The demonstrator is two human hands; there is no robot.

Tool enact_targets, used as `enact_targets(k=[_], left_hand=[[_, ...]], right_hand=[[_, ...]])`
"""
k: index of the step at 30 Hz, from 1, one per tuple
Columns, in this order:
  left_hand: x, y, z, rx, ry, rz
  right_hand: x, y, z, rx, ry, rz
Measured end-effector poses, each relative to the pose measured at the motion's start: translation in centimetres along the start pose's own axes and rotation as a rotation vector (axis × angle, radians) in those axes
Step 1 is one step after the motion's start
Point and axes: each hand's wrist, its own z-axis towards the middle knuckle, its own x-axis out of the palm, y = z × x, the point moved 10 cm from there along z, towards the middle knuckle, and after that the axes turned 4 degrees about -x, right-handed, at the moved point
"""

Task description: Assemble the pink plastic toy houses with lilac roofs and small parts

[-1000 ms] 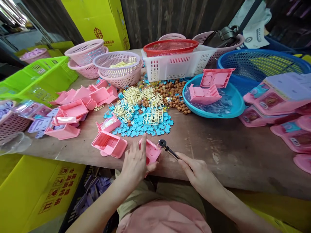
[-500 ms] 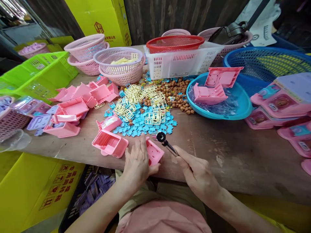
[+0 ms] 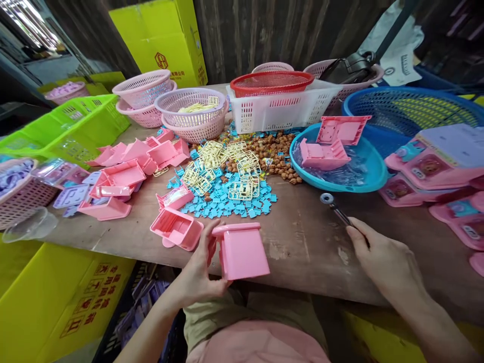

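My left hand (image 3: 202, 267) grips a pink plastic box (image 3: 245, 251) by its left side, fingers and thumb around it. The box is tilted, its smooth outer wall facing me and a rimmed edge at the top. My right hand (image 3: 383, 252) is closed around a dark, wrench-like metal tool with a round, ring-shaped head (image 3: 327, 198), held over the table to the right, apart from the box. Just left of the held box, an open pink box (image 3: 176, 229) lies with its hollow upward. Behind it is a smaller pink piece (image 3: 176, 196).
Blue plastic pieces (image 3: 227, 202), cream sprue frames (image 3: 244, 187) and small brown figures (image 3: 276, 146) are heaped mid-table. Pink shells (image 3: 124, 174) pile at left. A blue bowl (image 3: 378, 184) holds pink parts and clear pieces. Assembled pink toys (image 3: 434, 169) stand at right; baskets line the back.
My left hand has lifted the pink box and turned it so its outer wall faces me. My right hand has moved right, away from the box, with the tool.
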Motion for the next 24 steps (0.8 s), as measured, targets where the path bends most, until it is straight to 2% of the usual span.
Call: enact_targets(k=[3,5,7,9,11,13,16,20,24], left_hand=[[0.5,0.1,0.6,0.039,-0.014,-0.231],[0.3,0.5,1.2,0.018,-0.083,-0.420],[0.5,1.8,1.9,-0.091,-0.156,-0.663],[1.6,3.3,2.2,-0.269,-0.182,-0.905],[3.3,4.3,2.3,-0.453,-0.162,-1.076],[4.7,4.8,2.2,-0.593,-0.150,-1.185],[6.1,5.4,1.6,-0.726,-0.173,-1.277],[6.7,5.7,0.9,-0.784,-0.171,-1.298],[6.7,5.4,0.5,-0.757,-0.162,-1.354]], right_hand=[[1.5,-3.6,-0.8,0.125,0.111,-0.198],[2.1,-4.7,-1.4,0.137,0.120,-0.244],[2.3,-5.1,-1.7,0.116,0.072,-0.288],[2.1,-4.2,-1.6,0.036,-0.030,-0.322],[1.7,-1.8,-1.5,-0.104,-0.150,-0.275],[1.3,1.7,-1.8,-0.272,-0.238,-0.088],[1.0,7.8,-3.2,-0.487,-0.235,0.255],[1.6,15.0,-5.5,-0.644,-0.166,0.377],[2.8,18.2,-6.0,-0.663,-0.124,0.394]])
